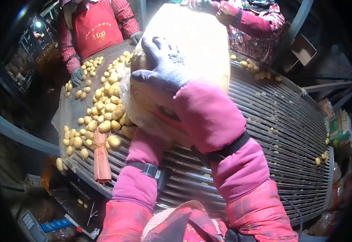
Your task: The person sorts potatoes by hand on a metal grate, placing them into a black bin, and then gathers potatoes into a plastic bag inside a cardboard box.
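Note:
A large pale box-like container (200, 44), washed out by glare, stands tilted over the slatted table in front of me. Clear plastic (126, 94) hangs along its left side. My right hand (162, 66), in a grey-blue work glove, lies on its near side with thumb and fingers apart. My left forearm reaches up to the lower edge of the container, where the left hand is hidden. Left of it is a heap of small yellow potatoes (110, 107). A rolled pink bundle tied with string (101, 157) lies near my left sleeve.
Slatted metal table (281, 133) spreads right, with a few potatoes (320, 159) at its edge. Across it stand a person in a red apron (97, 32) and another in a patterned sleeve (252, 24). A scale (31, 226) sits low left; green packaging (339, 128) is right.

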The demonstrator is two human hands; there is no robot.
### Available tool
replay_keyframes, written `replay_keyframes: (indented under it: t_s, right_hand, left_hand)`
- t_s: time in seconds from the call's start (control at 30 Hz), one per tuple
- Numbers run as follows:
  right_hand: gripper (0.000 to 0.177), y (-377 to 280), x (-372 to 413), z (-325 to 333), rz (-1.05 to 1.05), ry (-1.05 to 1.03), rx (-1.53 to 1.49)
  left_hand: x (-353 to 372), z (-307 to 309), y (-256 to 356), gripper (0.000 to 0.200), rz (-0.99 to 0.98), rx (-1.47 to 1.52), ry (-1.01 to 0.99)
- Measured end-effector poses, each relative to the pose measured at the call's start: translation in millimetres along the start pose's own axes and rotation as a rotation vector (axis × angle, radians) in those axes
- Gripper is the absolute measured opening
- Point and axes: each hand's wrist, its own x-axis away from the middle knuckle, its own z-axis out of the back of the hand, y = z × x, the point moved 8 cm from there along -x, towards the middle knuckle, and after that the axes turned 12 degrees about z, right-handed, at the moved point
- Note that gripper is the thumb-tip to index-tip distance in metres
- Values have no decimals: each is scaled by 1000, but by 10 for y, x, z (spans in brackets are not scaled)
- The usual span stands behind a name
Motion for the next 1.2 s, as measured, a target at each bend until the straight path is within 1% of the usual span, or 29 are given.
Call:
replay_keyframes:
  t_s: [0.1, 0.17, 0.2, 0.23, 0.27, 0.3, 0.33, 0.37, 0.43, 0.5, 0.53, 0.57, 0.63, 0.67, 0.7, 0.87, 1.0, 1.07, 1.1, 1.13, 1.17, 1.2]
  right_hand:
    - [83, -28, 129, 122, 11, 58, 43]
    - [78, -29, 249, 309, 14, 147, 108]
    - [73, -66, 340, 507, 13, 181, 107]
    - [71, -153, 450, 732, 107, 329, 226]
    - [67, -123, 566, 952, -8, 282, 149]
    - [64, 8, 690, 1092, -2, 345, -110]
    - [65, 52, 820, 1279, 44, 387, -261]
    - [71, 99, 965, 1419, 151, 437, -299]
    - [71, -227, 1230, 1721, 286, 306, -125]
    - [71, -492, 1355, 1911, 348, 327, -61]
    - [69, -668, 1368, 2036, 430, 358, 45]
    - [67, -768, 1332, 2107, 435, 340, 28]
    - [63, -1042, 1299, 2283, 416, 314, 11]
    - [57, -1058, 1327, 2306, 252, 244, -196]
    - [56, -1098, 1370, 2404, 210, 241, -245]
    - [54, -1307, 1680, 3036, 141, 254, -205]
    - [53, -1246, 2045, 3481, 46, 287, -101]
    - [47, -1025, 2329, 3758, 151, 533, -172]
    - [47, -777, 2583, 3859, 26, 509, -138]
    - [44, -844, 2792, 3935, 88, 494, 75]
    - [42, -672, 3051, 4039, 39, 419, 381]
    - [40, -22, 3655, 4115, -215, 655, -277]
  left_hand:
    - [-61, -178, -107, 45, 20, -7, -26]
    - [-22, -305, -252, 45, 40, -10, -39]
    - [4, -347, -299, 46, 42, -19, -36]
    - [58, -433, -392, 46, 54, -24, -40]
    - [139, -504, -498, 46, 66, -37, -42]
    - [217, -557, -604, 46, 75, -42, -35]
    - [335, -630, -713, 46, 88, -44, -33]
    - [454, -694, -815, 46, 95, -55, -26]
    - [661, -815, -985, 46, 102, -63, -16]
    - [866, -888, -1083, 47, 113, -78, 1]
    - [978, -913, -1133, 47, 121, -80, 9]
    - [1068, -907, -1132, 47, 114, -84, 21]
    - [1216, -976, -1148, 47, 121, -92, 26]
    - [1291, -1021, -1181, 47, 129, -89, 26]
    - [1331, -1104, -1205, 48, 130, -102, 18]
    - [1559, -1361, -1382, 48, 147, -98, -12]
    - [1580, -1915, -1598, 49, 192, -131, -121]
    - [1616, -2152, -1749, 49, 213, -182, -166]
    - [1681, -2229, -1852, 49, 229, -215, -186]
    - [1751, -2298, -1968, 49, 237, -258, -206]
    - [1863, -2328, -2069, 49, 240, -314, -225]
    - [2029, -2304, -2195, 50, 207, -420, -238]
